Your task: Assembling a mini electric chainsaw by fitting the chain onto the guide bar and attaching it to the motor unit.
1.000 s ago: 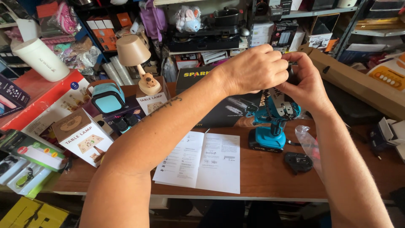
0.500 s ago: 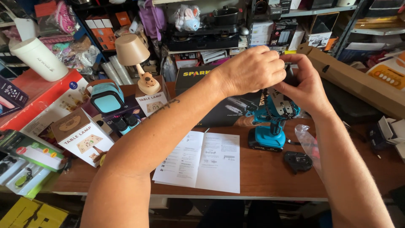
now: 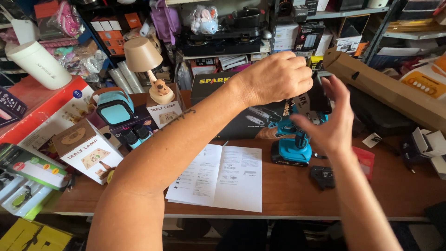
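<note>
The left hand (image 3: 278, 76) has its fingers clamped on the black top of a blue cordless power tool (image 3: 293, 139); the right hand (image 3: 327, 123), fingers apart, hovers beside it above the wooden surface (image 3: 297, 195).

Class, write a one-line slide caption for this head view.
Left hand grips a blue power tool while right hand opens beside it.

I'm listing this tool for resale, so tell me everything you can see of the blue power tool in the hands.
The blue power tool looks like plastic, turquoise with black parts. It stands upright on its wide blue base on the wooden table, in front of a dark printed box. Its black upper part is gripped from above by the left hand; the right hand is open beside it, fingers spread. The hands hide most of its top.
</note>
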